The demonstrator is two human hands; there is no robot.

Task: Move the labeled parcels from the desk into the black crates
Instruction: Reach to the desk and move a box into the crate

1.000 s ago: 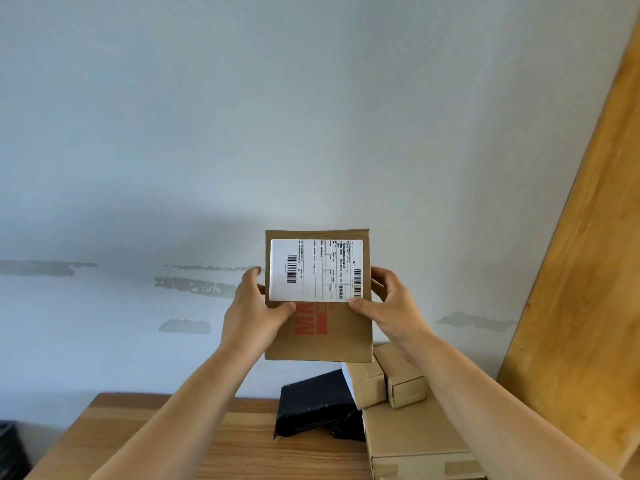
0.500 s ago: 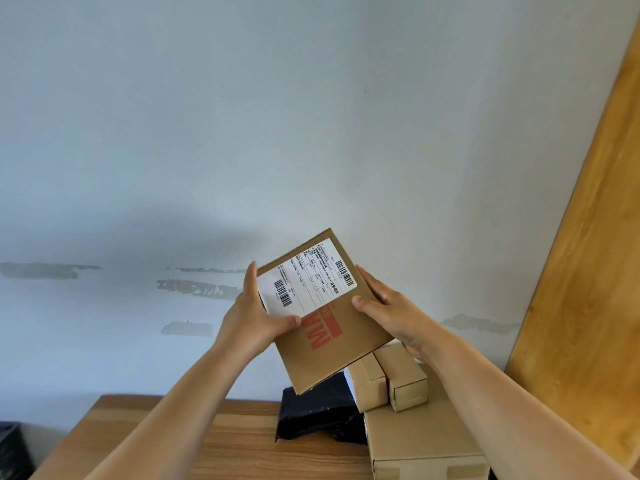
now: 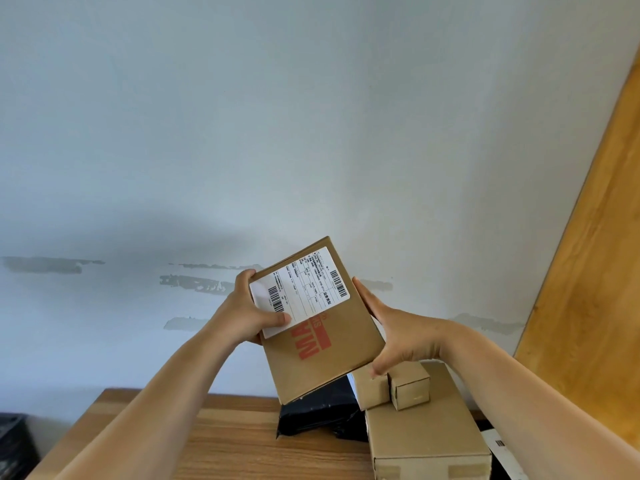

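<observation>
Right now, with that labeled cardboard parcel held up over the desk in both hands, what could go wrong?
The flat parcel is tilted. The left hand pinches one edge while the right hand only supports the other with straight fingers, so it might slip.

Its lower corner hangs close above the two small boxes on the big carton and could knock them off.

The black crate sits far left, so a long carry lies ahead.

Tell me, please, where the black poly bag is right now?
In the head view, the black poly bag lies on the wooden desk, lower centre, below the held parcel and left of the large cardboard box.
</observation>
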